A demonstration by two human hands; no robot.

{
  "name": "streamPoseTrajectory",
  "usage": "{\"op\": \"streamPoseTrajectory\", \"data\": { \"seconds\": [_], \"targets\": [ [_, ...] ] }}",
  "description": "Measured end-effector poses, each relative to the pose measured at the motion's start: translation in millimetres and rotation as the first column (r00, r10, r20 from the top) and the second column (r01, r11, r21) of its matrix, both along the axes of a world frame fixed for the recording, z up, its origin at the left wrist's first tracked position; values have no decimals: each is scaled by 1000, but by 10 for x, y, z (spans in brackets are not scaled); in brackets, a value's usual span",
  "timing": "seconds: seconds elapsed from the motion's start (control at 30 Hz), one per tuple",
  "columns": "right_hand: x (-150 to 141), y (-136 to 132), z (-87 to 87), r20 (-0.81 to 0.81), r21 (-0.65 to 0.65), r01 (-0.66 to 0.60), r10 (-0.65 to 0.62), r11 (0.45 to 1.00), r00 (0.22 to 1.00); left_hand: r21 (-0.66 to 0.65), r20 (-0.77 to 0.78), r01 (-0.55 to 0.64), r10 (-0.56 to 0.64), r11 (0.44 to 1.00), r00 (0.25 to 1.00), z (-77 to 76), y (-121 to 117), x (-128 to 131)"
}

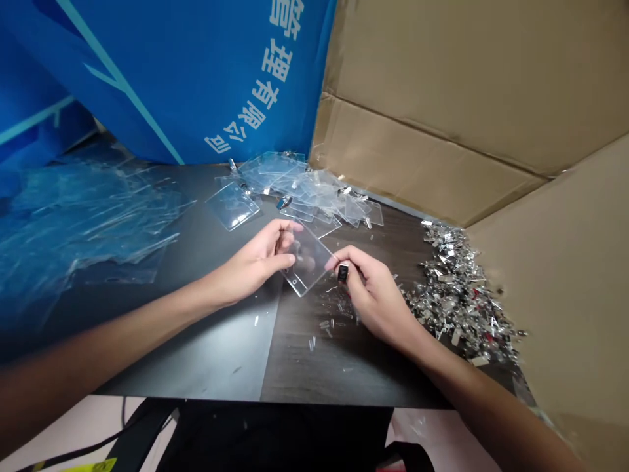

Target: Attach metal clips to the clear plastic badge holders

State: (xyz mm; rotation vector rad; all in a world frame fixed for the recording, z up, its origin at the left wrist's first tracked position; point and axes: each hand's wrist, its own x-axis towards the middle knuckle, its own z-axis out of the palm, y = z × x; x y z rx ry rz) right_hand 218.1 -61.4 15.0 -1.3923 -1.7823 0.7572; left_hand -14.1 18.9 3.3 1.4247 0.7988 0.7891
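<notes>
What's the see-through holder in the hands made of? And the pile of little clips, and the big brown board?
Holder: looks like clear, glossy plastic; the table shows through. Clips: probably mostly metal, shiny and silvery, with bright glints. Board: seems like matte cardboard, plain brown with a fold line.

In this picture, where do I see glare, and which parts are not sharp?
Head view: strong glare on a loose plastic sleeve beyond the left hand, pale sheen on the table at front left, small glints on the metal clips; same view: the sleeve pile at left and the left forearm look somewhat soft.
</notes>
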Motion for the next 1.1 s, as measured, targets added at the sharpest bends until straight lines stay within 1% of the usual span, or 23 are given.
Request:
{"op": "streamPoseTrajectory", "data": {
  "seconds": [0.07,0.13,0.23,0.3,0.33,0.4,0.47,0.5,0.57,0.63,0.73,0.8,0.83,0.87,0.9,0.93,0.97,1.0,1.03,1.1],
  "targets": [
    [-11,3,-61,-125,-111,-11,-3,994,992,5,38,51,-51,999,998,-15,-33,7],
    [-18,22,-122,-267,-190,-47,-6,981,964,6,84,75,-75,997,994,-52,-49,26],
    [-37,65,-179,-480,-274,-123,-25,954,877,-31,170,59,-53,998,984,-69,-56,61],
    [-54,86,-177,-561,-320,-163,-48,933,826,-65,224,51,-35,997,974,-32,-56,72],
    [-62,92,-163,-564,-342,-175,-52,923,824,-88,244,63,-40,994,969,-3,-57,70],
    [-74,89,-119,-501,-370,-188,-25,910,865,-145,263,128,-86,981,961,59,-64,55],
    [-83,73,-73,-414,-374,-218,48,902,909,-189,243,207,-158,960,957,105,-81,35],
    [-86,64,-59,-394,-378,-247,87,892,915,-200,227,236,-190,951,955,118,-91,28],
    [-90,48,-55,-414,-397,-306,129,865,901,-187,209,252,-212,950,955,122,-108,24],
    [-88,43,-83,-456,-408,-324,116,854,882,-147,203,229,-197,962,959,106,-110,35],
    [-81,55,-131,-475,-379,-247,42,892,879,-108,225,142,-115,984,968,71,-85,57],
    [-80,65,-143,-451,-344,-159,-14,925,892,-99,240,42,-17,994,971,44,-76,66],
    [-82,67,-142,-431,-325,-114,-39,939,901,-74,222,-22,38,997,974,29,-82,67],
    [-87,68,-139,-412,-301,-75,-58,951,909,-17,176,-84,86,996,981,15,-96,67],
    [-94,65,-135,-396,-273,-45,-70,961,916,70,103,-125,118,990,988,2,-117,66],
    [-102,60,-131,-382,-245,-25,-72,969,921,166,17,-133,132,977,991,-9,-143,64],
    [-110,53,-127,-368,-214,-13,-68,977,927,246,-67,-104,124,964,990,-18,-171,62],
    [-117,44,-125,-357,-184,-7,-60,983,932,291,-138,-51,94,956,986,-24,-194,59],
    [-122,34,-123,-347,-153,-6,-48,988,937,300,-185,5,53,954,981,-29,-211,55],
    [-124,15,-123,-328,-95,-15,-17,995,945,262,-214,85,-28,961,977,-40,-214,49]
  ]
}}
